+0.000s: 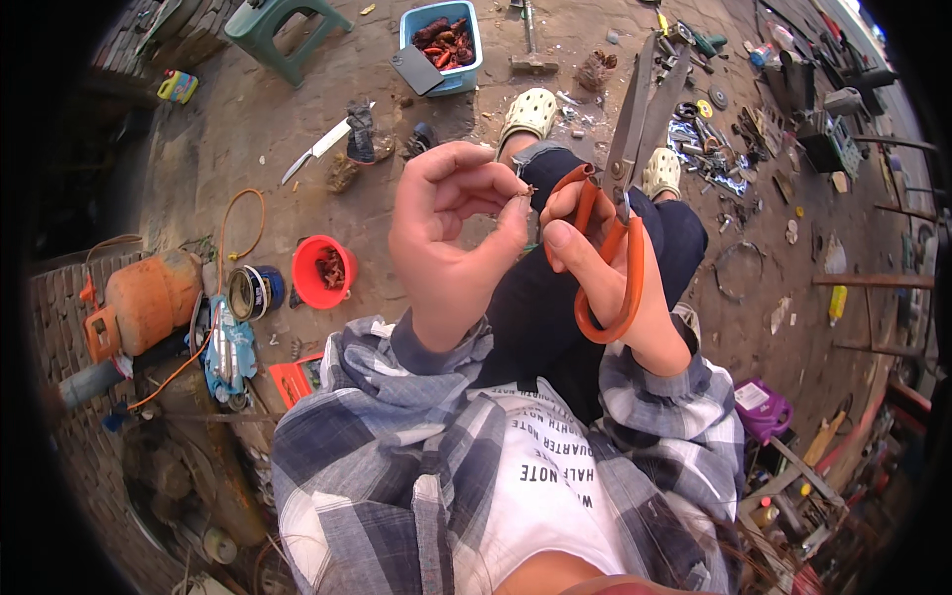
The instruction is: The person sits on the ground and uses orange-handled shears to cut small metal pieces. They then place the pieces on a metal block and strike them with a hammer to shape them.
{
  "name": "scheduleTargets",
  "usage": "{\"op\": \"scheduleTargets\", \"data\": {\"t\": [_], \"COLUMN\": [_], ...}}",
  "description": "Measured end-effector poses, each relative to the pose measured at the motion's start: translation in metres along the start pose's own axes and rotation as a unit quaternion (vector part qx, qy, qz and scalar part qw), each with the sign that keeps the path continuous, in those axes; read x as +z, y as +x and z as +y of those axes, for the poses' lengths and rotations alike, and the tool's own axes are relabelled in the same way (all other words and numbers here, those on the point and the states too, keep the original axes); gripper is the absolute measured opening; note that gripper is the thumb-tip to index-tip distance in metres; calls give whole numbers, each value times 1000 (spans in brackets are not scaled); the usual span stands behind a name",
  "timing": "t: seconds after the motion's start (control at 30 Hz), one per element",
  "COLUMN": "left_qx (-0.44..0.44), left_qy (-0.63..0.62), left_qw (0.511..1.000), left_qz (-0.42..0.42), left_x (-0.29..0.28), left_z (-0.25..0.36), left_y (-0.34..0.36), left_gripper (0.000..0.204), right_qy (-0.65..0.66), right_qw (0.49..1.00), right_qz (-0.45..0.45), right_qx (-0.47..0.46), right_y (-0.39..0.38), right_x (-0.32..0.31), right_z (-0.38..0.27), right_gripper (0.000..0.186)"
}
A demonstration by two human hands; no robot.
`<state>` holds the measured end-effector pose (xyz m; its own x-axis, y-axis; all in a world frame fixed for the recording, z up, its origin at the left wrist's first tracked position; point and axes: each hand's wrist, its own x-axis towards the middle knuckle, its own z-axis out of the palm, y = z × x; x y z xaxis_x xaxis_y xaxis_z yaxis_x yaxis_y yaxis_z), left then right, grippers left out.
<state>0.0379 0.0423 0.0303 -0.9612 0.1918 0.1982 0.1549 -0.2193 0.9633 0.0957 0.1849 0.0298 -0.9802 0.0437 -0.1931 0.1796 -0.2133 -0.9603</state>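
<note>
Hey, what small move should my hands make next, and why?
Perhaps tilt the scissors toward the small brown bit: your left hand pinches it between thumb and forefinger, while your right hand holds the scissors with their blades parted but pointing away from it.

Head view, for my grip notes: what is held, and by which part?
Right hand: scissors, by the orange handles. Left hand: tiny brown bit, part gripped unclear.
</note>
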Motion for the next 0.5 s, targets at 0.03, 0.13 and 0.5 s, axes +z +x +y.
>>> {"op": "scheduleTargets", "data": {"t": [0.03,0.13,0.5], "left_qx": [16,52,106], "left_qy": [30,104,165], "left_qw": [999,993,978], "left_qz": [-13,-36,-63], "left_x": [1,3,2], "left_z": [0,-1,-3], "left_y": [0,0,-4], "left_gripper": [40,39,37], "right_qy": [44,92,116], "right_qw": [999,987,981], "right_qz": [23,89,117], "right_qx": [-17,-98,-101], "right_y": [0,7,8], "right_x": [3,11,11], "right_z": [0,1,-5], "right_gripper": [26,25,19]}}
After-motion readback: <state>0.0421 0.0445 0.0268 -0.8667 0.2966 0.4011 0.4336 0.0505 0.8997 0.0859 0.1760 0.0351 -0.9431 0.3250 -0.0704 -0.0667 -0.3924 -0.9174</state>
